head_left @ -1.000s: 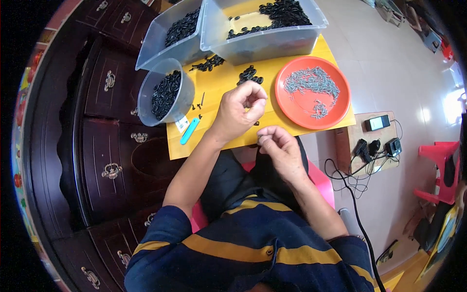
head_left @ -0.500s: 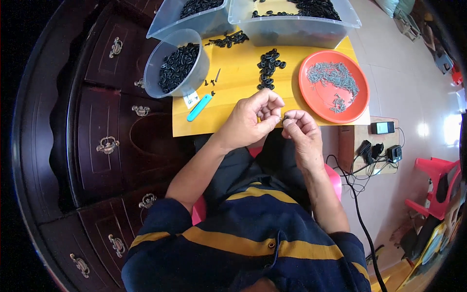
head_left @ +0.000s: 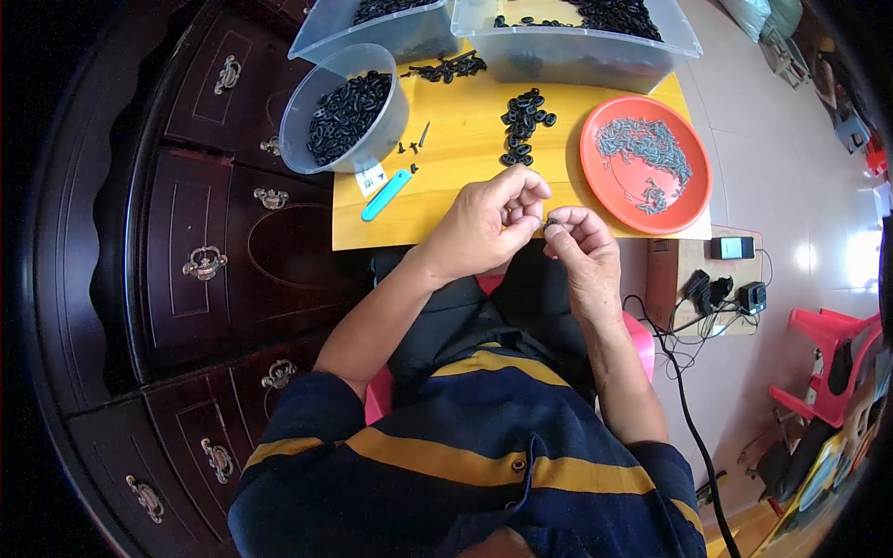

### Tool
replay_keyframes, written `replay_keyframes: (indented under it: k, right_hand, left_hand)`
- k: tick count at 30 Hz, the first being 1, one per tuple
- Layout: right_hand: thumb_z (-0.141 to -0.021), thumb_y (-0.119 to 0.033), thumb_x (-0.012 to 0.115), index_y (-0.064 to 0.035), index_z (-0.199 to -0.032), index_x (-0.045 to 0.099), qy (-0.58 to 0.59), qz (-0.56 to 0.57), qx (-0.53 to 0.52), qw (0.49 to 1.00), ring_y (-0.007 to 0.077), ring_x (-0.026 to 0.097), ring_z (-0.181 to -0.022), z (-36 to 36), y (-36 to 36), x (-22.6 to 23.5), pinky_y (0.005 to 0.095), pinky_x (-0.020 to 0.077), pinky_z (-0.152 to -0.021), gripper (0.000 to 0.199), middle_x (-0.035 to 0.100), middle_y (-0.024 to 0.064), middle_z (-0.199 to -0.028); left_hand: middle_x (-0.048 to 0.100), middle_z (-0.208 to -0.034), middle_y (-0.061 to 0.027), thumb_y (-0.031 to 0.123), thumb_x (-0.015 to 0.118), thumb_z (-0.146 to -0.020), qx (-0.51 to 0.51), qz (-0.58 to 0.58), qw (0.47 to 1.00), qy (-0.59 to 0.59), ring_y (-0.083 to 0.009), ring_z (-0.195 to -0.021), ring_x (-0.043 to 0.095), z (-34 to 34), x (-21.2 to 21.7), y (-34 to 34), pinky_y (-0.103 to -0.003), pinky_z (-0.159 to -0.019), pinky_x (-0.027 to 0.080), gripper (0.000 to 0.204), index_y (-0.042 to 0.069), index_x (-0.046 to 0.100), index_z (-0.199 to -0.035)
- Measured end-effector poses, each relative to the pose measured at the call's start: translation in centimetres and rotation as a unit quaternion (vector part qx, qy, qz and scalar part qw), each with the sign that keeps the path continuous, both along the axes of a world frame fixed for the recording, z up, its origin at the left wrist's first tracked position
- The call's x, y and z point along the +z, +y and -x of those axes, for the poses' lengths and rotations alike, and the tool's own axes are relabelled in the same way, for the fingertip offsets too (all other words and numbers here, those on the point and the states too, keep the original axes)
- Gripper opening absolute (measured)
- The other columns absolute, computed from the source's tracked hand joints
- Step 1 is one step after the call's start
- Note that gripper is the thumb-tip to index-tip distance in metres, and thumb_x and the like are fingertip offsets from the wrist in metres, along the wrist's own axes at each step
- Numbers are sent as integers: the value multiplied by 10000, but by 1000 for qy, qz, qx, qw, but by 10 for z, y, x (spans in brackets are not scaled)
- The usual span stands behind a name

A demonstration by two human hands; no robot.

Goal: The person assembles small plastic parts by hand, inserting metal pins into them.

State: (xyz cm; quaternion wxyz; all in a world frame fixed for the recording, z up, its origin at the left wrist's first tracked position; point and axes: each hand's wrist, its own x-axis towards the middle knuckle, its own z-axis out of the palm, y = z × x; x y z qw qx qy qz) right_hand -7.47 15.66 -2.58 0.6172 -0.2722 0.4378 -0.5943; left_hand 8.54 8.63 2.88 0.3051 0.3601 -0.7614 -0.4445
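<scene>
keep your left hand (head_left: 484, 223) and right hand (head_left: 579, 244) close at the yellow board's (head_left: 465, 177) near edge; both pinch a small black ring piece (head_left: 551, 223) between fingertips. press squarely. matte black pieces fill the clear tub (head_left: 342, 112); thin grey metal bits heap on the glossy orange plate (head_left: 644, 166).

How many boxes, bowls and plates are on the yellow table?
Clear plastic boxes: 2
Round bowl of black pieces: 1
Orange plate of little grey metal bits: 1
Total: 4
</scene>
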Motion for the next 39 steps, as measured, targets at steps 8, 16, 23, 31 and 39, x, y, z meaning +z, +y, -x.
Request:
replay_keyframes:
  k: [8, 16, 23, 31, 39]
  right_hand:
    - [-938, -37, 659, -25, -1069, 640, 0, 5, 5, 1000, 49, 591, -803, 0, 0, 0, 210, 493, -751, 133, 660, -3, -938]
    - [-932, -32, 663, -26, -1048, 647, 2, 7, 1, 1000, 48, 586, -792, 0, 0, -1, 206, 486, -740, 118, 659, -10, -922]
    - [-921, -52, 671, -26, -1026, 661, 13, 1, -9, 1000, 80, 580, -749, -1, 0, 3, 226, 472, -710, 108, 660, 5, -881]
    - [-927, -51, 668, -32, -1032, 648, -3, -4, -25, 1000, 80, 573, -753, -1, -1, 1, 226, 470, -715, 108, 638, -1, -903]
    - [-941, -66, 668, -37, -1042, 638, -8, 0, -7, 1000, 58, 597, -808, 0, 0, -1, 215, 494, -736, 109, 660, 2, -930]
  left_hand:
    - [647, -841, -7, -16, 647, -854, -8, -12, 1000, -25, -80, -744, 621, -1, -1, 1, -247, -673, 500, 242, 36, 585, -1083]
    - [649, -831, -5, -20, 656, -846, 15, 8, 1000, -8, -77, -725, 619, 2, -2, 1, -245, -664, 498, 249, 38, 588, -1078]
    - [643, -823, -4, -26, 649, -848, 8, 11, 1000, -24, -74, -723, 617, 3, -1, 2, -240, -653, 495, 249, 36, 585, -1080]
    - [646, -817, -6, -24, 644, -846, 12, 5, 999, -34, -77, -717, 615, 2, 3, 2, -240, -640, 491, 249, 41, 585, -1079]
    - [645, -822, -5, -20, 646, -845, 13, 19, 999, -30, -70, -719, 611, 2, 1, 3, -232, -635, 486, 250, 41, 586, -1080]
